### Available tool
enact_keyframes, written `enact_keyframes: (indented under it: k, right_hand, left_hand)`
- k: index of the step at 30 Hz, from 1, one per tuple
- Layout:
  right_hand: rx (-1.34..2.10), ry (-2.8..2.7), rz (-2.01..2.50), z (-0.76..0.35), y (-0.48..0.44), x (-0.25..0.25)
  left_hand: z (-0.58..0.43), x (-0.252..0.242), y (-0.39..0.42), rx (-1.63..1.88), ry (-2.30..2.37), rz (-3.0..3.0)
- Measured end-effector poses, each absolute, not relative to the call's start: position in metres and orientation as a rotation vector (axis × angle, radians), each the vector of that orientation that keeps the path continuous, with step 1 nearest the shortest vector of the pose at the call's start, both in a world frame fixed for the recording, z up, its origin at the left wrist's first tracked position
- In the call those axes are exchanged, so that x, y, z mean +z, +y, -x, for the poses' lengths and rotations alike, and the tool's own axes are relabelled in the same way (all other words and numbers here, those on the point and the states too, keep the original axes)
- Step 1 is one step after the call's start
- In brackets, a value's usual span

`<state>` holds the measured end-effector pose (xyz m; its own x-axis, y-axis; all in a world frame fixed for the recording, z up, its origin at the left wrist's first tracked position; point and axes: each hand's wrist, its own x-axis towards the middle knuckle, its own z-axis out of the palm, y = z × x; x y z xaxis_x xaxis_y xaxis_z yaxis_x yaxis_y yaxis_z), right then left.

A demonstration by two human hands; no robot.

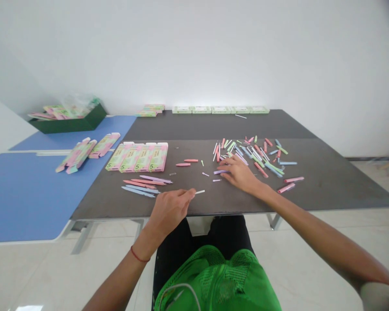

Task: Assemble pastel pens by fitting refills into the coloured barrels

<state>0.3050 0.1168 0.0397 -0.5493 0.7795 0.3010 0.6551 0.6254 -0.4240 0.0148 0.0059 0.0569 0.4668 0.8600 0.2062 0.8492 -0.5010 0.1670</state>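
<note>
The slim, straight white stick (200, 191) juts from your left grip (172, 208), whose thumb and fingers clamp it over the dark grey table (233, 204) near its front edge. Your right grip (238, 172) meets a slender pale-purple tube (219, 172); I cannot tell whether it is clamped. Beyond lie scattered pastel pen parts (261, 169); leftward, slim multicoloured pens (138, 191).

A thin white rod (200, 191) juts from the left hand (171, 208), a purple barrel (218, 172) lying sideways in the right hand (240, 173).
</note>
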Motion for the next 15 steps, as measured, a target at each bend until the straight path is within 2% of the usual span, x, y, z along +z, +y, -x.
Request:
enact_keyframes:
  k: [6,15]
  right_hand:
    - [0.128,-2.556,1.149,-0.302,0.119,0.029]
    - [0.189,-2.482,1.216,-0.305,0.134,0.018]
  left_hand:
    - [-0.016,0.054,0.011,0.376,1.579,-2.673]
    - [-0.018,0.054,0.012,0.404,1.566,-2.672]
